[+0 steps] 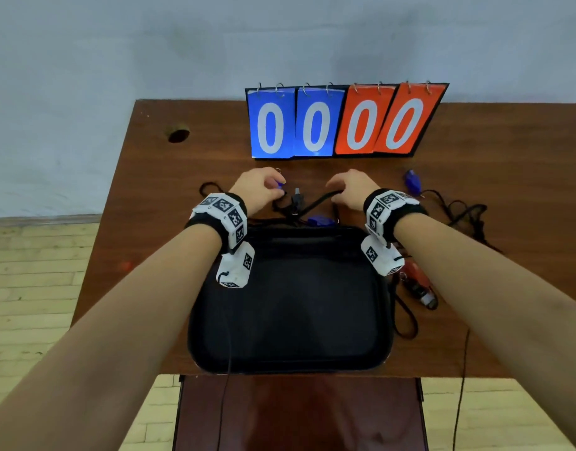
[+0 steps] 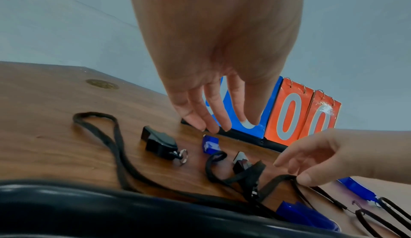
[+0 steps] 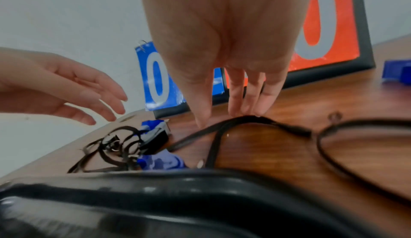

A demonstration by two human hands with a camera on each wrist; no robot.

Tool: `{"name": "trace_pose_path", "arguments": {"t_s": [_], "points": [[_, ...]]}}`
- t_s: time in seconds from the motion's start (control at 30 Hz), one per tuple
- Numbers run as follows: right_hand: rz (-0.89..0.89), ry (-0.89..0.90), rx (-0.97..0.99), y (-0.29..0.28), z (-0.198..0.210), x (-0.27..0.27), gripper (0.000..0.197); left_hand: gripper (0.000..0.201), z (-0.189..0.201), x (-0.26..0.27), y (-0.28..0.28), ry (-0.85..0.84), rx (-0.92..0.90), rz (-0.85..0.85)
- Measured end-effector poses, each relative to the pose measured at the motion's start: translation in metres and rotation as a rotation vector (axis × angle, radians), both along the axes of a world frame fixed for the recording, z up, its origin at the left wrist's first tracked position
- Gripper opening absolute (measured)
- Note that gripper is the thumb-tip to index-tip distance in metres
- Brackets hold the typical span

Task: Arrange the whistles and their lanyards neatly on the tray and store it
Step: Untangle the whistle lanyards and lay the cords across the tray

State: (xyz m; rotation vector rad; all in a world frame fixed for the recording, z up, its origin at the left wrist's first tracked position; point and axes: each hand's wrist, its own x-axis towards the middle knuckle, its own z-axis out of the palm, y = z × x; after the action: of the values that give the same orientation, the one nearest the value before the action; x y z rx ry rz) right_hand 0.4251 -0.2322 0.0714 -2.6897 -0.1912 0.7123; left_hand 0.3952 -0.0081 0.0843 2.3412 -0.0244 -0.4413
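A black tray (image 1: 195,336) lies at the table's near edge. Just beyond it my left hand (image 2: 222,127) hovers with straight fingers above a black whistle (image 2: 161,143) and a small blue whistle (image 2: 210,144), holding nothing. My right hand (image 3: 222,118) pinches a black lanyard (image 3: 278,124) against the table between thumb and fingers. That lanyard runs into a tangle of cords with another blue whistle (image 1: 317,220) beside the tray's far rim. A third blue whistle (image 1: 413,180) lies at the far right with its cord, and a red whistle (image 1: 416,281) sits right of the tray.
A flip scoreboard (image 1: 345,125) reading zeros stands at the back of the wooden table (image 1: 182,164). A long loop of black lanyard (image 2: 115,145) trails to the left of the black whistle. A cable hole (image 1: 178,135) is at the back left. Wooden floor lies beyond the table's left edge.
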Motion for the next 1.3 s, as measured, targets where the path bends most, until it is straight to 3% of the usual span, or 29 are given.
{"name": "trace_pose_path", "arguments": {"t_s": [0.27,0.4,0.53,0.63,0.9,1.17,1.3], "points": [[0.020,-0.029,-0.138,0.005,-0.011,-0.001,0.011,0.021,-0.012,-0.001,-0.012,0.029,-0.018,-0.029],[0.058,-0.084,-0.014,-0.001,0.006,-0.011,0.007,0.027,-0.005,-0.002,-0.025,-0.005,-0.051,-0.043],[0.062,-0.111,0.215,-0.007,0.043,-0.023,0.005,0.035,0.016,-0.005,-0.045,-0.015,-0.057,-0.209],[0.037,-0.080,0.367,-0.012,0.073,-0.031,0.003,0.024,0.031,-0.010,-0.055,0.024,-0.049,-0.254],[0.002,-0.222,0.303,-0.048,0.131,-0.052,0.013,0.017,0.077,-0.038,-0.053,-0.009,-0.147,-0.109],[-0.057,-0.289,0.216,-0.089,0.176,-0.081,0.025,0.021,0.116,-0.069,-0.030,-0.140,-0.061,0.073],[-0.130,-0.208,0.321,-0.106,0.200,-0.098,0.022,0.021,0.137,-0.080,-0.021,-0.209,0.031,0.125]]}}
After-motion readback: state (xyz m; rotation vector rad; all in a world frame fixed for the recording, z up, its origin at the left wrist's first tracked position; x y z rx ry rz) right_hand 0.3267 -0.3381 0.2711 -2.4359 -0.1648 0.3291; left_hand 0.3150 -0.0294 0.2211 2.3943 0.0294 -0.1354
